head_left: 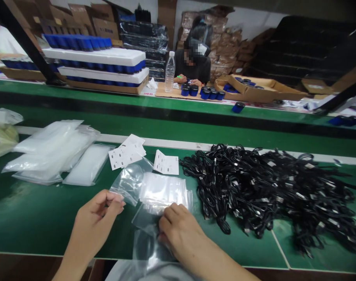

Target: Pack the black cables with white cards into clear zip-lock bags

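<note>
The thin clear bag [130, 180] could slip or tear at its edge, since the left hand [96, 218] appears to pinch only a small corner between thumb and fingertips. The right hand [180, 226] rests with curled fingers at the near edge of the stack of bags [163, 186], in the middle of the tabletop [34, 222]; whether it grips any film, I cannot tell. Slick sheets may cling or fan out, and the loose film [148, 248] at the near edge could slide off. The bags are flat, glossy and limp; the folded leaflets [167, 164] just beyond are matte, creased paper. To the right, black cables [254, 187] lie in rubbery, looped bundles with metallic plugs, and might snag on one another.
</note>
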`<act>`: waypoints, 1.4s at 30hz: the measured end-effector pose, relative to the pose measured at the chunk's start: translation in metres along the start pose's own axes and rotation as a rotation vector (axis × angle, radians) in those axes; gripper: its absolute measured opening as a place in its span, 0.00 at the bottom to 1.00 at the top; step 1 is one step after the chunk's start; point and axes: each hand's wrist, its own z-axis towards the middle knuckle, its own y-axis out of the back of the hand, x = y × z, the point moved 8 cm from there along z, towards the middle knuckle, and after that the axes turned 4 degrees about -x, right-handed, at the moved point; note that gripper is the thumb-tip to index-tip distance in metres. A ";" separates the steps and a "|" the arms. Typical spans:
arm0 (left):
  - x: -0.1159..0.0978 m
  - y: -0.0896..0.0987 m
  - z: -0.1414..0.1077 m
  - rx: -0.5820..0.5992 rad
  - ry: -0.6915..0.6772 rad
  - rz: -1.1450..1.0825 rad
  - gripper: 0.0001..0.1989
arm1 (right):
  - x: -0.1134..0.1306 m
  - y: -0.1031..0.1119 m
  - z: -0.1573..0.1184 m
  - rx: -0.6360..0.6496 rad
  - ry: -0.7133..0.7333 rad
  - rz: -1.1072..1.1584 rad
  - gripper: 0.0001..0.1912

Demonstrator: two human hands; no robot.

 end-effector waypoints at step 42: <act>0.027 -0.006 0.007 0.037 0.095 -0.093 0.14 | -0.132 -0.003 0.100 -0.123 -0.759 0.603 0.10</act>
